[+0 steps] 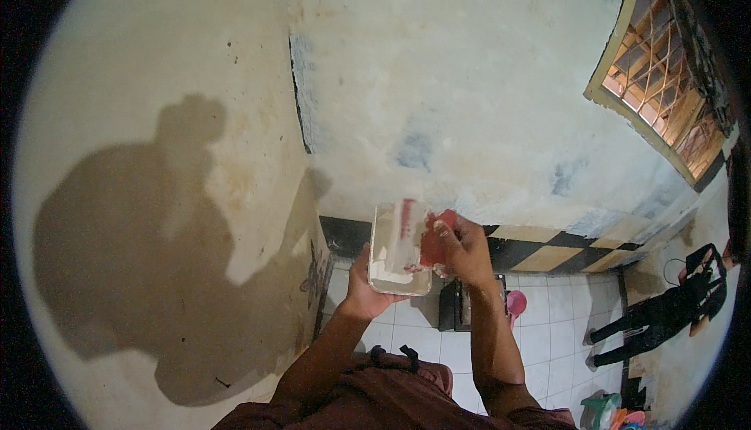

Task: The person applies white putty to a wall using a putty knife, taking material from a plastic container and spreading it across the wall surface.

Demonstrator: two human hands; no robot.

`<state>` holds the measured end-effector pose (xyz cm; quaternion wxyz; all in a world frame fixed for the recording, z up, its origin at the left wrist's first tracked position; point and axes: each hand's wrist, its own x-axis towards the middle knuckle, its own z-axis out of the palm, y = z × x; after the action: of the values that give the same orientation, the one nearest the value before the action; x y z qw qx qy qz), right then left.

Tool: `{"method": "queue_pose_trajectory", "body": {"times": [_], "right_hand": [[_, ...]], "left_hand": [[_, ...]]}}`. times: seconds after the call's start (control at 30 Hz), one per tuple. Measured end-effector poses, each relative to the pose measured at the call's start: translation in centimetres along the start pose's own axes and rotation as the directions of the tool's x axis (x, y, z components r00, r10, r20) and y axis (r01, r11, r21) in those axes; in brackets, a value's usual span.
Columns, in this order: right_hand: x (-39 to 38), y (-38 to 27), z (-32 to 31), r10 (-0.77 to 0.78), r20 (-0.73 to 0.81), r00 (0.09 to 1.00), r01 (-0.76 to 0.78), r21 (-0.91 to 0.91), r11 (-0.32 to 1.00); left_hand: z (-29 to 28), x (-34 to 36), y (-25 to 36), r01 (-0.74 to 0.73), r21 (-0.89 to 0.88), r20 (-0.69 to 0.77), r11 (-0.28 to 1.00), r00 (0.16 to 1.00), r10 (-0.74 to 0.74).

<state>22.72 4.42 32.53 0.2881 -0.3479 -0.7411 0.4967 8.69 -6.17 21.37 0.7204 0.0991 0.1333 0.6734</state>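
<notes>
My left hand (366,293) grips a shallow white rectangular tray (375,246) from its left side and underneath. Whitish paste (400,280) coats the inside of the tray. A red flat scraper (435,244), smeared with white paste, is pinched in my right hand (468,251). The scraper is over the tray's right edge. A pale, red-marked strip shows across the tray to the left of it, blurred, and I cannot tell whether it belongs to the scraper. Both hands are in front of the far wall.
Ahead is a pale wall (469,101) with grey-blue patches above black and cream checkered tiles (547,256). A barred window (653,62) is at upper right. On the white-tiled floor are a dark box (452,306) and a pink dipper (516,302). Another person (665,301) stands at right.
</notes>
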Motion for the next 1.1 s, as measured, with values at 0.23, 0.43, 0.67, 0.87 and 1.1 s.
{"method": "queue_pose_trajectory", "body": {"times": [0.23,0.43,0.67,0.87,1.1], "right_hand": [[-0.2,1.1,0.1,-0.117,-0.07,0.991,0.108,-0.121,0.987],[-0.5,0.3,0.7,-0.192,-0.148,0.97,0.184,-0.067,0.981],[-0.8,1.2,0.6,-0.216,-0.167,0.962,0.2,-0.108,0.974],[-1.0,2.4,0.0,-0.234,-0.213,0.949,0.203,-0.156,0.967],[-1.5,2.7,-0.1,-0.214,-0.328,0.92,0.2,-0.075,0.977]], "left_hand": [[0.5,0.2,0.4,-0.021,0.022,-0.012,1.0,1.0,0.021],[1.0,0.1,0.4,-0.024,0.019,-0.048,1.0,0.999,0.025],[0.7,0.6,0.2,-0.043,-0.002,-0.019,0.999,0.999,0.043],[1.7,0.6,0.2,-0.025,0.024,0.006,0.999,1.0,0.025],[2.2,0.7,0.3,-0.023,0.043,-0.02,0.999,1.0,0.024]]}}
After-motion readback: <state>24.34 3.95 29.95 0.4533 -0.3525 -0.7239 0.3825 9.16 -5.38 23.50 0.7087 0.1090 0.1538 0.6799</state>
